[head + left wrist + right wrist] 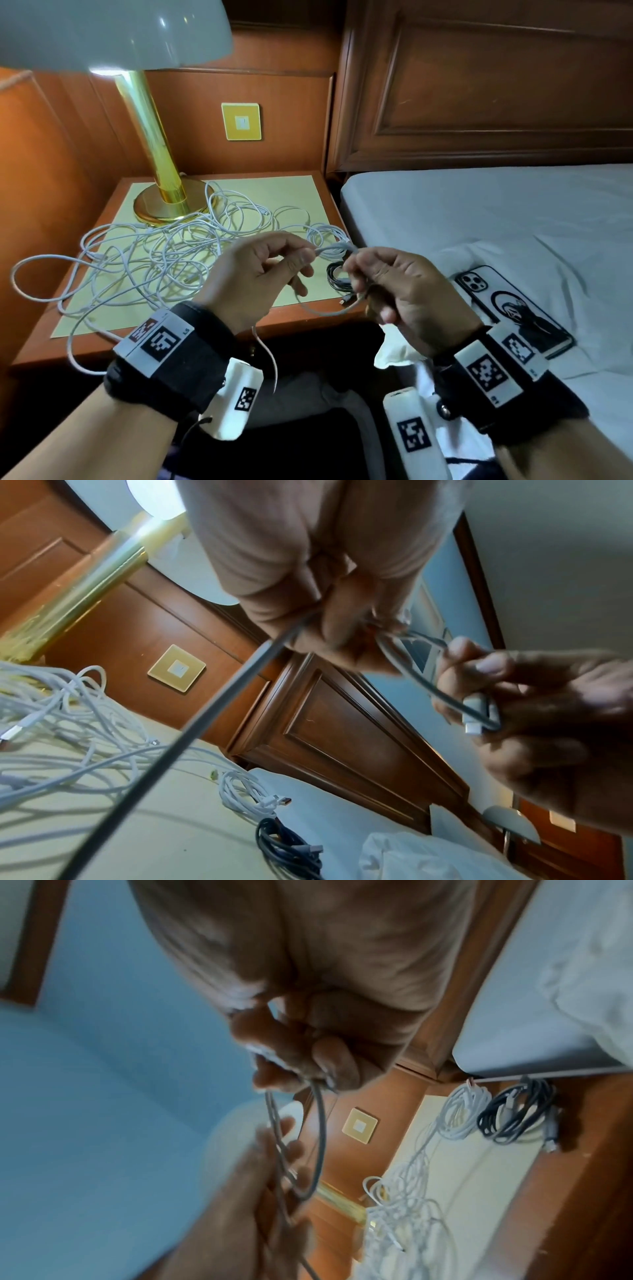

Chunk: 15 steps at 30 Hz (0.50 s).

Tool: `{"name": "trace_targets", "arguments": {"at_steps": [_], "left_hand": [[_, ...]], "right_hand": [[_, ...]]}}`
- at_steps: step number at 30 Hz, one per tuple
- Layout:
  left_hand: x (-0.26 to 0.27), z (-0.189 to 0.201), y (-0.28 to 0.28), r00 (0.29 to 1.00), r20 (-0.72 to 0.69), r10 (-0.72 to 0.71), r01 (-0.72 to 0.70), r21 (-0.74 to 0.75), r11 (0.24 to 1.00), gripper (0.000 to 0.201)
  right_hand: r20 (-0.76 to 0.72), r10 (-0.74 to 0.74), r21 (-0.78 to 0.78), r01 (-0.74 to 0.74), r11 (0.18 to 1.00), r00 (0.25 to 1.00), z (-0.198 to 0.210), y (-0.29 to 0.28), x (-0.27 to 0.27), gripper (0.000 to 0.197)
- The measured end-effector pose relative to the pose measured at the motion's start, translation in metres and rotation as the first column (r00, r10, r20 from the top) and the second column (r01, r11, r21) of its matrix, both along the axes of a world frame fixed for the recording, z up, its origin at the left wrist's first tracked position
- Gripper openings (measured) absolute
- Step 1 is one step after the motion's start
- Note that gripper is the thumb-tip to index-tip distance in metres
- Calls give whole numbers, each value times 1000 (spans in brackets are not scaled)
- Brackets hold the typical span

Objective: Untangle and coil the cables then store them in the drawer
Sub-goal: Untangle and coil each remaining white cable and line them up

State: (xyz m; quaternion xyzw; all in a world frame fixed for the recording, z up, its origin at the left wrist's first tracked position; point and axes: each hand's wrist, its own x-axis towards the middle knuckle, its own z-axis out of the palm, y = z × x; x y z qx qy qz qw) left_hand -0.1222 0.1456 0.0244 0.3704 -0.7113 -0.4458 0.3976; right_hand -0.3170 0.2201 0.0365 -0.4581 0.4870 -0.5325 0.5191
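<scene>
A tangle of white cables (154, 253) sprawls over the nightstand (294, 317). A coiled white cable (325, 236) and a coiled black cable (337, 277) lie at its right edge; both coils also show in the left wrist view, white coiled cable (246, 796) and black coiled cable (287, 848). Above the nightstand's front right, my left hand (263, 270) pinches a white cable (332, 249) between thumb and fingers. My right hand (387, 284) grips the same cable, with its plug (476, 715) in the fingers. A loop of cable (325, 310) hangs below both hands.
A brass lamp (161, 192) stands at the back left of the nightstand, its shade overhead. A phone (513, 308) lies on the white bed (513, 219) at the right. A yellow wall plate (241, 121) sits on the wood panel behind. No drawer shows.
</scene>
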Motion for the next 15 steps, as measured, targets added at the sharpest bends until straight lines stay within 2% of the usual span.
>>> {"name": "trace_targets", "arguments": {"at_steps": [3, 5, 7, 9, 11, 13, 15], "left_hand": [[9, -2, -6, 1000, 20, 4, -5, 33, 999, 14], [22, -7, -16, 992, 71, 102, -104, 25, 994, 18], [38, -9, -26, 962, 136, 238, -234, -41, 971, 13], [47, -7, -30, 916, 174, 362, -345, -122, 931, 8], [45, -6, -27, 878, 219, 427, -381, -224, 897, 6], [37, -5, -20, 871, 252, 421, -316, -369, 874, 6], [26, -5, -10, 879, 288, 380, -202, -497, 844, 9]], "right_hand": [[278, -131, 4, 135, 991, 952, 11, 1, -17, 20], [350, -223, 4, 236, 972, 910, 16, 4, -31, 18], [363, -299, 2, 320, 947, 882, 16, 7, -42, 19], [333, -339, -16, 365, 931, 880, 16, 8, -45, 17], [260, -343, -60, 370, 927, 903, 15, 9, -41, 18], [165, -337, -116, 358, 927, 927, 13, 10, -33, 18], [6, -342, -184, 337, 923, 940, 10, 10, -24, 22]]}}
